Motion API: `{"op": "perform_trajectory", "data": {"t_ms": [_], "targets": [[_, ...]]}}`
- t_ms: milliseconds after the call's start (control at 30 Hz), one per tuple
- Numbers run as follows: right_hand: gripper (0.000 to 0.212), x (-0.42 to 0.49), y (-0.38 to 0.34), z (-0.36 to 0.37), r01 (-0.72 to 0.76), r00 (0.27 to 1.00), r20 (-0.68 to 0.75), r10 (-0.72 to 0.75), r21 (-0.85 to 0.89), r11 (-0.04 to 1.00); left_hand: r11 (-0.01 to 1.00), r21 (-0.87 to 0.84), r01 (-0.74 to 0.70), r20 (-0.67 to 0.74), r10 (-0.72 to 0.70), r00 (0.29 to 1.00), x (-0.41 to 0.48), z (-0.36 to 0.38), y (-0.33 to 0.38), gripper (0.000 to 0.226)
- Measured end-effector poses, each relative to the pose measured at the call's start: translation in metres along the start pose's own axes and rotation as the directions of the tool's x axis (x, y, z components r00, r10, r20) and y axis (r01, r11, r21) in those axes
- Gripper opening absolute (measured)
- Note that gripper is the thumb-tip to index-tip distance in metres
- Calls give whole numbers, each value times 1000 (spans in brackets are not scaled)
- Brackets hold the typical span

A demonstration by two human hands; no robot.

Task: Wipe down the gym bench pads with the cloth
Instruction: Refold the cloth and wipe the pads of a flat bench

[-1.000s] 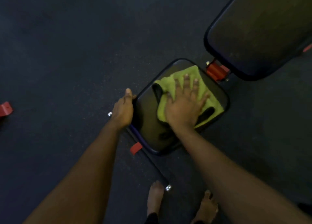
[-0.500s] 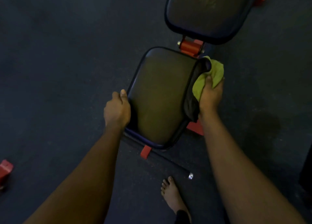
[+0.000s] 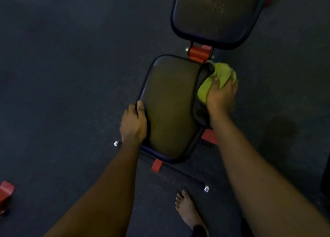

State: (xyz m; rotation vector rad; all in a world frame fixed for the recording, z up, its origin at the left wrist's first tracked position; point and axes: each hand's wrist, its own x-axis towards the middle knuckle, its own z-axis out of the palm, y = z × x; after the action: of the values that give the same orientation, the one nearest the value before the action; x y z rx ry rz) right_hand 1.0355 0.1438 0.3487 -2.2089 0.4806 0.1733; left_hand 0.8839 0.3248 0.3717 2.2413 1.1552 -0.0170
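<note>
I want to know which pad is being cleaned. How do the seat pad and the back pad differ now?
The seat pad has both hands on it: the left hand grips one side and the right hand presses the green cloth on the other; the back pad is untouched. The back pad shows pale marks; the seat pad looks plain. Both are dark with rounded corners.

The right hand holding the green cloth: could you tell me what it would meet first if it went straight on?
Probably the red hinge bracket, then the back pad; depth is unclear.

We see a dim, underexposed view: the floor (image 3: 71, 76) nearly black, soft grain throughout, faint sheen on the seat pad (image 3: 169, 108), edges slightly bowed.
</note>
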Motion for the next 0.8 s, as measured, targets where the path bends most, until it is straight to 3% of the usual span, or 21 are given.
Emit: {"op": "perform_trajectory", "data": {"t_ms": [100,167,267,333,433,500,600,667,733,800], "targets": [[57,7,-3,3,14,1000,-14,-14,-36,999,1000,2,13,11,-13,1000,-1,-1,-1,73],[58,-40,15,8,164,985,-31,-169,-133,978,1000,7,16,13,-16,1000,-2,-2,-2,73],[61,-88,44,4,338,941,64,-333,-144,930,1000,17,9,17,-10,1000,-3,-2,-1,65],[62,-69,35,3,316,948,101,-303,-158,936,1000,29,0,0,0,1000,-4,-1,-1,69],[57,-6,-4,11,174,985,72,-158,-353,920,999,53,-5,4,4,1000,0,2,-3,73],[56,38,-36,16,208,975,158,-154,-427,880,998,63,-11,5,10,1000,1,2,-4,70],[57,53,-55,29,432,900,286,-329,-489,757,996,87,9,2,-9,1000,3,1,-5,70],[60,39,-42,22,634,774,372,-513,-435,640,997,80,20,13,-21,1000,2,2,-7,63],[61,39,-21,2,749,660,450,-601,-338,570,999,49,8,26,-9,1000,2,1,-7,63],[67,51,-15,-10,716,691,445,-570,-312,624,1000,21,9,23,-10,1000,5,2,-9,64]]}}
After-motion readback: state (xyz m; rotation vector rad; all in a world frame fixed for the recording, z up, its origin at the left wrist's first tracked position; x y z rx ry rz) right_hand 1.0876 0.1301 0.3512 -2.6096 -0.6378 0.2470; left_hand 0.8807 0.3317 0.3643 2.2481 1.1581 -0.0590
